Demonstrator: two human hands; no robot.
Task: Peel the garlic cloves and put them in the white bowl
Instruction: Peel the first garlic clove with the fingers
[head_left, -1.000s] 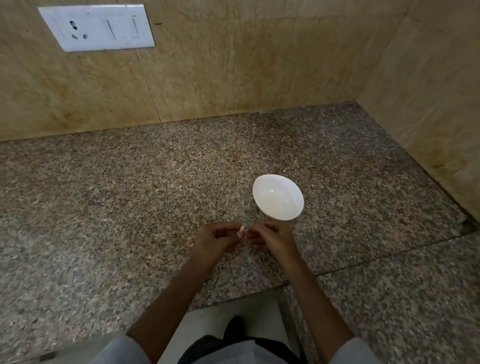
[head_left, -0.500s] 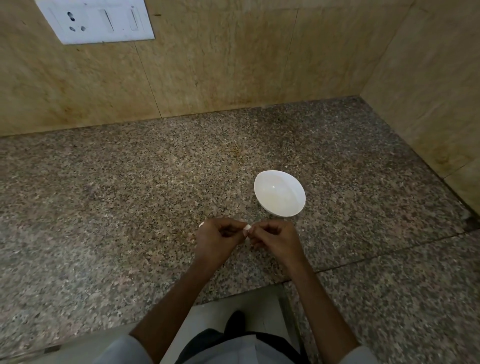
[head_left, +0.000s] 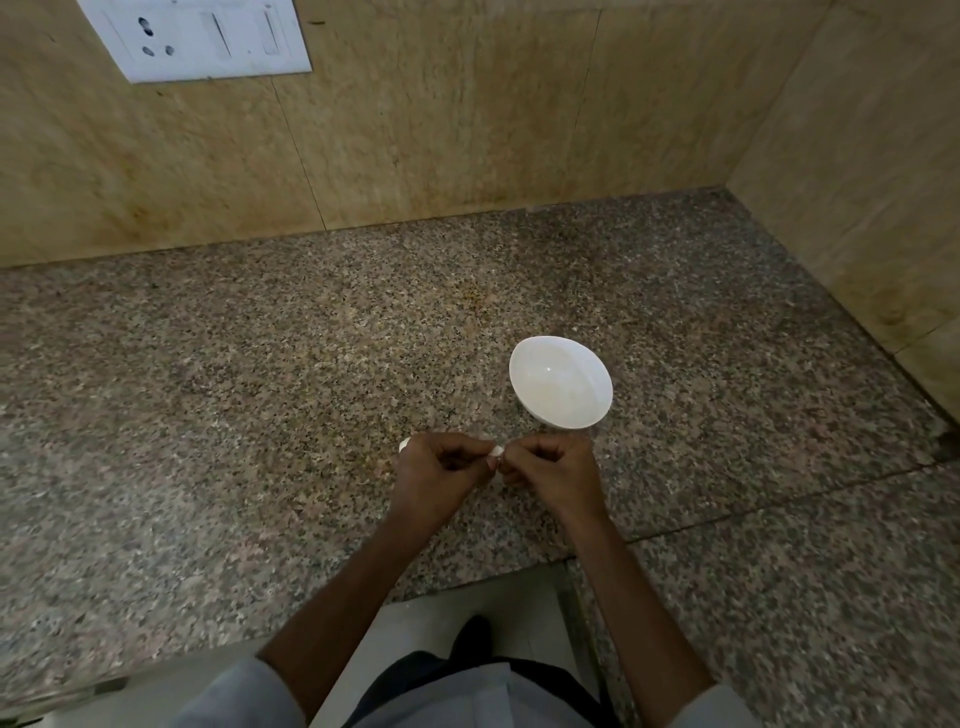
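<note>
Both hands meet over the bench (head_left: 208, 389), just in front of the white bowl (head_left: 561, 384). Left hand (head_left: 436, 478) and right hand (head_left: 556, 475) both have fingers curled in, knuckles up, fingertips pinching the same garlic clove (head_left: 496, 451) between them. The clove is a small pale rounded nub, mostly hidden by the fingers; can't tell how much skin is on it. It's held above the bench, near the bowl's near rim, not inside it

Second small white bit (head_left: 404, 445) pokes out at the far side of the left hand; clove or peel, can't tell

Bowl: smooth glossy white, round, deep curved wall, one highlight inside, sitting upright on the bench. Bench: speckled brown-grey granite, polished, with a seam line running across on the right. Walls (head_left: 467, 130): beige mottled stone slabs with thin joints, meeting in a corner at right. White rectangular switch plate (head_left: 208, 39) top left, flat plastic, with socket holes. Light grey sleeves (head_left: 234, 696) at the bottom edge
</note>
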